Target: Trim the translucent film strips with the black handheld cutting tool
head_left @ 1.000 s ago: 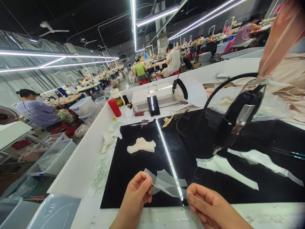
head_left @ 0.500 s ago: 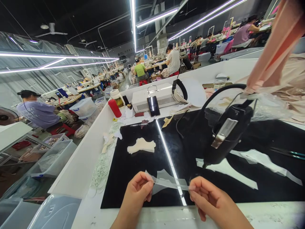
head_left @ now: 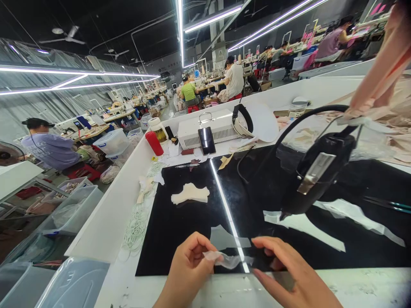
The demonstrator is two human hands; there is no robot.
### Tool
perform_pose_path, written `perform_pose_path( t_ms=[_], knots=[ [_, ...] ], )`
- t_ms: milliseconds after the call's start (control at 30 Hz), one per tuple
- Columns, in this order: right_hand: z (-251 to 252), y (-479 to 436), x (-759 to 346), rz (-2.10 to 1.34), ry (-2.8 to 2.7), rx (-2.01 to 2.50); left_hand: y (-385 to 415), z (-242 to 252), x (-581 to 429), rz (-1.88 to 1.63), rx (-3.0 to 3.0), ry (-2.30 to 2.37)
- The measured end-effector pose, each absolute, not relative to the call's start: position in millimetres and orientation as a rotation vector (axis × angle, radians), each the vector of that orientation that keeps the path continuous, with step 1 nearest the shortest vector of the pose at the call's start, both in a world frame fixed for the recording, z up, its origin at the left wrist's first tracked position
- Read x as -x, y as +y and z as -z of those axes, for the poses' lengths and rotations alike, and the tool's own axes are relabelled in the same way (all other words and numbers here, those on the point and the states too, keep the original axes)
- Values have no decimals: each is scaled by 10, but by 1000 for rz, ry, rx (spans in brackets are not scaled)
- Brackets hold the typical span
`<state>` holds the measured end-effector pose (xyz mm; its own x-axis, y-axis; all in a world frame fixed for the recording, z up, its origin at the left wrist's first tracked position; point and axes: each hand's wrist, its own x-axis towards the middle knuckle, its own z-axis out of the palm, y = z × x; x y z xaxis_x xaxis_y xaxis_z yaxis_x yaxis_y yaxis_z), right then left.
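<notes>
My left hand pinches one end of a thin translucent white strip, which looks like sheer fabric or film. The strip sags toward the right, low over the front edge of the black mat. My right hand is beside the strip's far end, thumb and forefinger spread apart with nothing visible between them. On the mat just beyond the hands lies a flat translucent piece. A small stack of cream cut pieces sits farther back on the left.
A black handheld tool hangs at the right above white cut pieces. Green cord lies along the left edge. A phone leans on a white box, near a red cylinder. Co-workers sit at machines beyond.
The strip, earlier stretched between both hands, now hangs slack from my left hand. My right fingers have opened and let go of its end. The hanging tool has swung slightly right.
</notes>
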<state>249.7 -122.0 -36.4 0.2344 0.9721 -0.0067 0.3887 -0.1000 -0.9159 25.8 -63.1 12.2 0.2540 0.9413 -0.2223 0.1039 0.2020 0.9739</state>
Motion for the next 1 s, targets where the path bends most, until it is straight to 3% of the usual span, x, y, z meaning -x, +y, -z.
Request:
perform_pose_path(
  t_ms=[300,600,733,867,1000],
  knots=[
    [165,-1040,-2230,-1086,-1428,1429,-616,-226,-381,-632,-1653,1193],
    [138,-1008,-2191,-1407,-853,1215,-611,97,-431,-741,-1104,821],
    [281,-1053,-2250,-1342,-834,1290,-642,6,-465,-770,-1034,869],
    [416,-1095,-2494,-1014,-793,1531,-642,-88,-415,-669,-997,887],
    [391,-1150,-2518,-840,-1108,1558,-634,-78,-396,-590,-988,851]
  ],
)
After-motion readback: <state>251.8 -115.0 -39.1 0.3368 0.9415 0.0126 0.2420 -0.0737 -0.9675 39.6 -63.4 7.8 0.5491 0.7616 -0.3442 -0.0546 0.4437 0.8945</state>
